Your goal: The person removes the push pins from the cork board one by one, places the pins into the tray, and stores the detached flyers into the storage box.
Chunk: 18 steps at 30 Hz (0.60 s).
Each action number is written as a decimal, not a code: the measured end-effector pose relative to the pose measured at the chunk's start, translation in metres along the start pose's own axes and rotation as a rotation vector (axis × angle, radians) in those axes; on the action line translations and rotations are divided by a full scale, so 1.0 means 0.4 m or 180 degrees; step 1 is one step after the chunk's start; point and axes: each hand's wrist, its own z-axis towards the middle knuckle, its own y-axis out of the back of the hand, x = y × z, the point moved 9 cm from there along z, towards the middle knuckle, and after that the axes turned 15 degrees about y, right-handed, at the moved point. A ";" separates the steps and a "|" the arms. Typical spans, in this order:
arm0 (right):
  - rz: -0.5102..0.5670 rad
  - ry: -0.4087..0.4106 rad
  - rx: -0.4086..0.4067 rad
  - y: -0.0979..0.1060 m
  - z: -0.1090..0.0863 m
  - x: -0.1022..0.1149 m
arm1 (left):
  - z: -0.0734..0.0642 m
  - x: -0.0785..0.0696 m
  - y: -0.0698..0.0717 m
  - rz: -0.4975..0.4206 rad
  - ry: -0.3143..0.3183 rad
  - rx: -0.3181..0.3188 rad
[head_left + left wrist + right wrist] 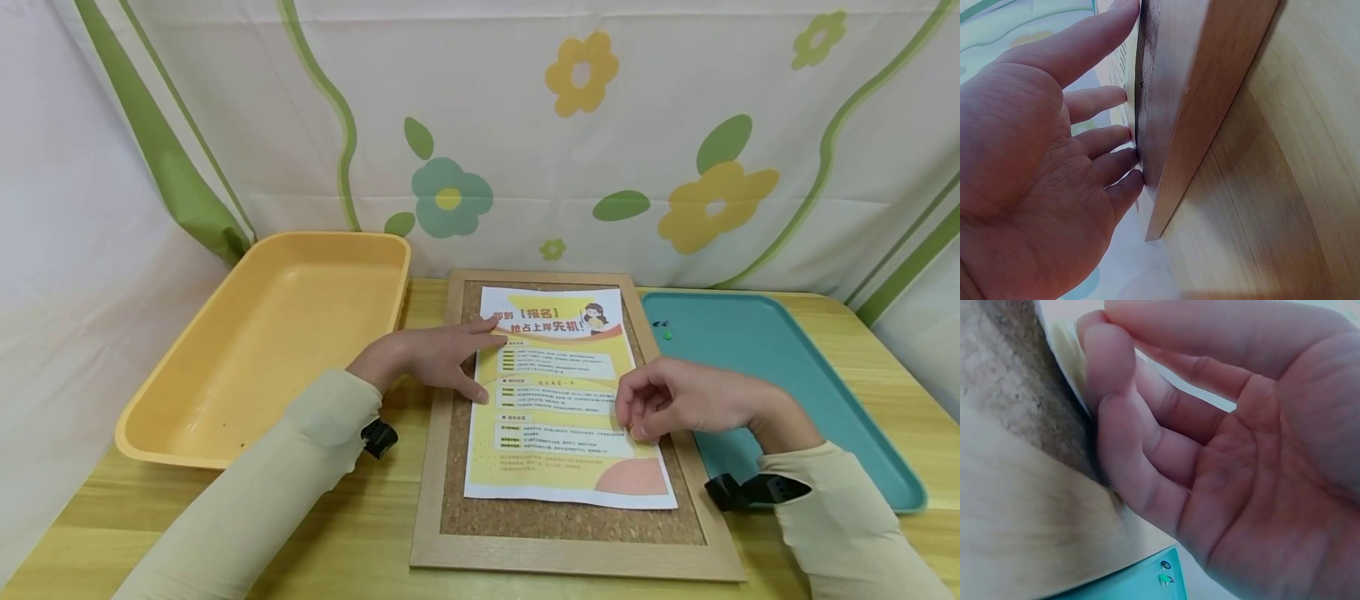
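Note:
A printed yellow-and-white paper poster [562, 392] lies on a wood-framed cork board [570, 521]. My left hand [442, 354] rests its spread fingers on the poster's left edge. From the left wrist view, those fingertips touch the paper beside the board's frame [1191, 112]. At the poster's right edge is my right hand [686, 404], its fingers curled and the thumb close to them. In the right wrist view, the bent fingers [1122, 450] lie against the paper's edge, and whether they pinch anything is hidden.
An empty-looking yellow tray [300, 333] stands left of the board. On the right is a teal tray [817, 417] with a small green piece [667, 336] and small dark blue pieces [660, 323] in it. A flowered curtain [517, 117] hangs behind the wooden table [360, 533].

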 end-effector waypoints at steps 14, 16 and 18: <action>-0.0205 0.0023 -0.0287 0.032 -0.001 0.001 | 0.002 0.002 0.001 0.0014 0.0031 0.0007; -0.0214 0.0037 -0.0305 0.034 0.000 0.002 | 0.002 0.002 0.000 0.0007 0.0036 0.0009; -0.0224 0.0054 -0.0322 0.035 0.001 0.003 | 0.002 0.003 -0.002 0.0000 0.0029 0.0009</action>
